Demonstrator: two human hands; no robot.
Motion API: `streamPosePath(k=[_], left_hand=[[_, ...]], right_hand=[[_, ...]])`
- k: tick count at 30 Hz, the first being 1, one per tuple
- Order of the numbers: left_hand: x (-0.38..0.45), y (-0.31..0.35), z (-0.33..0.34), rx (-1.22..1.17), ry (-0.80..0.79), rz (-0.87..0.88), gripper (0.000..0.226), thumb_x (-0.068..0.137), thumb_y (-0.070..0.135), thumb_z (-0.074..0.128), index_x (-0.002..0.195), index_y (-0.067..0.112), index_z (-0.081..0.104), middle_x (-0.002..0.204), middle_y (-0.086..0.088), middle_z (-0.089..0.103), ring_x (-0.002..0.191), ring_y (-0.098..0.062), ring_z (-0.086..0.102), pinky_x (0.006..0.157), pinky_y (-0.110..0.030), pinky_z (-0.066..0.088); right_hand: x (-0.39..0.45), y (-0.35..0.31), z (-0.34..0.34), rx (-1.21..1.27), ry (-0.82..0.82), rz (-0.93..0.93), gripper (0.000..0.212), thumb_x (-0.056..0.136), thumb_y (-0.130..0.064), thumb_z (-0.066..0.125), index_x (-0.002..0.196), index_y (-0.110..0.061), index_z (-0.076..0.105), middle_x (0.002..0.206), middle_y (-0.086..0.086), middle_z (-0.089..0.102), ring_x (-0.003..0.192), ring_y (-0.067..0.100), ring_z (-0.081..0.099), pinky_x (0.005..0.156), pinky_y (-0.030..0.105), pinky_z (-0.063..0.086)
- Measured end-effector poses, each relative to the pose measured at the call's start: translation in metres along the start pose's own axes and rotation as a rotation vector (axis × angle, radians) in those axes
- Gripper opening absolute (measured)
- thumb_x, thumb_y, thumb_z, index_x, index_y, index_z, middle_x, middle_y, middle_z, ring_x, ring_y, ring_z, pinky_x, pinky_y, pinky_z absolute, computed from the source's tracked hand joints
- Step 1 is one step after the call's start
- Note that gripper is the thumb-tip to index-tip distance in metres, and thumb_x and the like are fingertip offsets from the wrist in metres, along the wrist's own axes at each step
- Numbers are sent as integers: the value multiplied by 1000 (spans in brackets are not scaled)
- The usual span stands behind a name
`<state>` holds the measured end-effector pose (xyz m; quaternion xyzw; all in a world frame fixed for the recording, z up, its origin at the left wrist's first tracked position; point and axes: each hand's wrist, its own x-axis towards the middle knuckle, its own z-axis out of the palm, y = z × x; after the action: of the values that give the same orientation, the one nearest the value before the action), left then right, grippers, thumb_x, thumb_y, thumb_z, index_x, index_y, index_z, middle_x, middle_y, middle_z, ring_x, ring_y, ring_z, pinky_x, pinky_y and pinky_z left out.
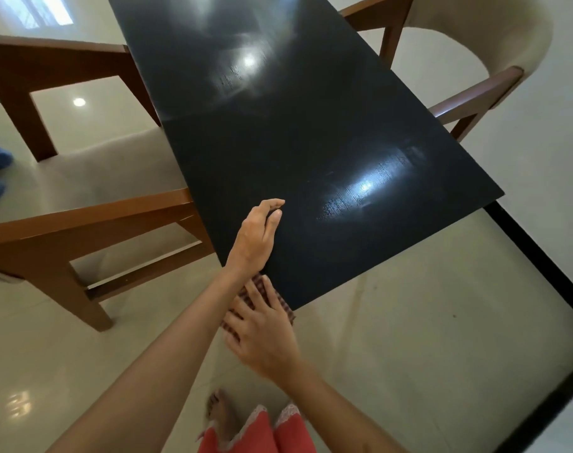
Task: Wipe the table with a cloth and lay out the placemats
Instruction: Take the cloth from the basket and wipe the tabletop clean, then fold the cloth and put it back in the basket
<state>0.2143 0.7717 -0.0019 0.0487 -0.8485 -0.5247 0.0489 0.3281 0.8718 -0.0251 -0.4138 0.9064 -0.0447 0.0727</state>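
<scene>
A long, dark, glossy rectangular table point(278, 132) stands on a pale, shiny tiled floor point(426, 338), its top reflecting bright patches of light. At its near corner a small red-and-dark checked cloth point(280, 304) lies on the edge, partly overhanging it.

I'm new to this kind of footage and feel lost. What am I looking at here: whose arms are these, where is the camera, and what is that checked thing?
There is no machine here. A camera worn on a person's head looks down at their own arms. The left hand hovers relaxed over the near end of a glossy black table. The right hand lies with straight fingers on a checked cloth at the table's near corner. Wooden chairs stand around it. No placemats are in view.
</scene>
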Motion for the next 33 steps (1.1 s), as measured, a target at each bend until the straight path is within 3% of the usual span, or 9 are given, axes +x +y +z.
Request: streamPosePath(k=[8, 14, 17, 21, 24, 26, 27, 29, 33], left_hand=[[5, 6, 8, 50, -32, -3, 33, 103, 29, 36, 131, 18, 50, 124, -3, 58, 114, -6, 52, 99, -27, 43], [8, 14, 18, 63, -47, 5, 32, 102, 30, 36, 130, 20, 50, 124, 0, 57, 115, -6, 52, 102, -29, 43], [9, 26, 23, 62, -69, 28, 32, 102, 29, 37, 130, 20, 51, 124, 0, 57, 116, -6, 51, 102, -27, 41], [15, 44, 38, 64, -93, 42, 32, 102, 29, 38, 128, 20, 53, 121, 0, 58, 113, -8, 53, 102, -31, 43], [23, 66, 66, 13, -95, 48, 30, 101, 29, 41, 124, 20, 56, 116, 2, 60, 109, -7, 55, 100, -31, 44], [31, 88, 93, -51, -117, 69, 29, 100, 30, 44, 122, 19, 58, 114, 3, 62, 111, -7, 55, 100, -30, 44], [35, 101, 108, -87, -142, 77, 28, 99, 30, 45, 120, 18, 59, 114, 4, 62, 111, -7, 56, 99, -29, 44], [45, 127, 132, -143, -209, 76, 25, 99, 28, 47, 118, 18, 60, 113, 6, 63, 110, -4, 57, 97, -24, 45], [68, 174, 173, -159, -301, 89, 26, 100, 32, 45, 119, 19, 57, 109, 12, 60, 106, -1, 57, 88, -12, 44]], right_hand=[[-19, 41, 8, -76, 28, -276, 52, 99, -46, 41, 147, -28, 36, 157, 2, 30, 149, 32, 7, 120, 53, 5], [-34, 72, 7, -59, 46, -420, 56, 96, -32, 53, 148, -28, 34, 159, -2, 24, 150, 26, 0, 121, 48, 2], [-47, 99, 8, 77, 135, -374, 50, 93, -23, 59, 141, -29, 47, 155, -5, 35, 150, 23, 9, 121, 47, 8], [-79, 176, -8, 215, 376, -75, 42, 79, -9, 63, 119, -21, 69, 136, 0, 58, 136, 29, 43, 115, 45, 29], [-97, 216, -55, 637, 546, 471, 43, 73, -3, 60, 110, -24, 71, 117, -3, 67, 104, 21, 64, 92, 26, 49], [-100, 240, -89, 1152, 662, 856, 35, 79, 0, 58, 101, -25, 71, 95, 6, 67, 72, 18, 61, 65, 28, 52], [-104, 255, -102, 1428, 683, 946, 28, 80, -2, 59, 98, -21, 70, 86, 9, 66, 67, 18, 59, 65, 31, 52], [-112, 280, -120, 1950, 631, 1010, 19, 81, -22, 65, 97, -12, 68, 80, 8, 67, 70, 21, 63, 76, 36, 53], [-129, 321, -137, 2294, 572, 879, 70, 87, -63, 55, 125, -5, 63, 125, 19, 64, 119, 37, 58, 107, 52, 40]])
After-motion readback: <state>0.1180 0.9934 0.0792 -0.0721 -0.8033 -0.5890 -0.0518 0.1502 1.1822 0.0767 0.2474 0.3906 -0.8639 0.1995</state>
